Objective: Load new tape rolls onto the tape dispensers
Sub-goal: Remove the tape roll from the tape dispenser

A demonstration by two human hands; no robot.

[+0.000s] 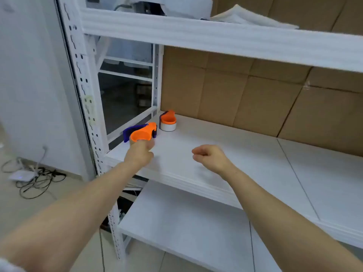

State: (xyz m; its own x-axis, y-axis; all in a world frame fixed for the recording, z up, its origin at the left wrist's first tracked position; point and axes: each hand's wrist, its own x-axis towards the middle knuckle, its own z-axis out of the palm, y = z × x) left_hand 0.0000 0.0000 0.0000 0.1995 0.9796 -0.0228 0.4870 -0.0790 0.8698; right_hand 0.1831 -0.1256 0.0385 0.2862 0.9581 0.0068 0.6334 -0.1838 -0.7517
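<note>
Two plastic tape dispensers sit at the left back corner of a smooth white shelf (225,154), both orange with purple parts. The near dispenser (142,133) has a round, open orange ring and a flat purple blade arm jutting left. The left hand (140,154) grasps it at the ring's near edge, fingers curled tight against the plastic. The far dispenser (168,118) stands just behind it, close to the corner, with a white roll (168,127) seated under its orange cup — a short, glossy cylinder resting on the shelf.

The right hand (209,157) hovers over the bare shelf, well apart from both dispensers, fingers loosely curled and holding nothing.

Matte brown cardboard (245,95) sheets line the back of the rack. A white metal post (86,99), punched with keyhole slots, rises at the left, and a second flat white shelf (186,232) lies below. Black cables (37,179) tangle on the tiled floor — looped around a small white box.
</note>
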